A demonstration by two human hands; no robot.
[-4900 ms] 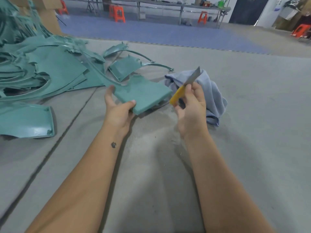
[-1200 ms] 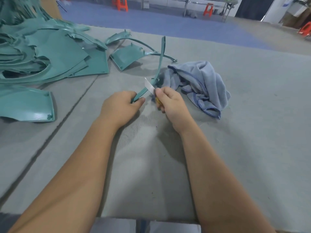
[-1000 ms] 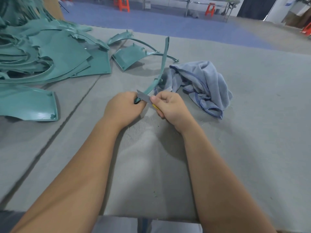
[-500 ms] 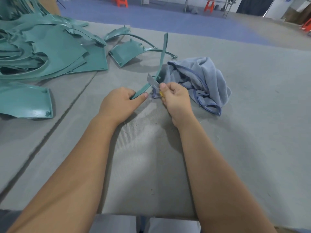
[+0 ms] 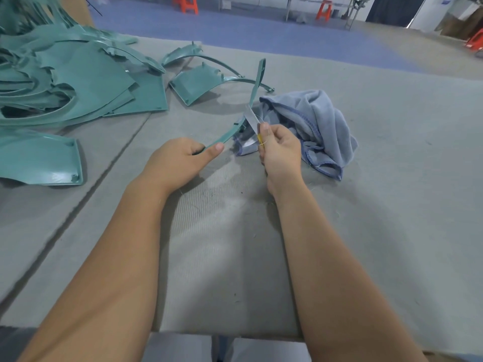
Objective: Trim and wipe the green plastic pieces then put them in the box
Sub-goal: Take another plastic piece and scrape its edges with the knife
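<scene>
My left hand (image 5: 180,160) grips the lower end of a thin curved green plastic strip (image 5: 254,90) that arcs up and away over the grey table. My right hand (image 5: 281,150) holds a yellow-handled knife (image 5: 252,120), its grey blade lying against the strip's edge about midway along. A crumpled blue cloth (image 5: 311,118) lies just behind and to the right of my right hand. A pile of green plastic pieces (image 5: 65,79) fills the table's left side. No box is in view.
A single green panel (image 5: 39,159) lies at the near left, and two more curved green pieces (image 5: 201,82) lie behind the strip. Fine shavings dot the grey felt table (image 5: 392,205). Orange stools and benches stand far back on the blue floor.
Earlier my left hand held a flat green panel; now it holds the thin strip. Over the last second the blade slid up along the strip's edge, away from my left hand.
</scene>
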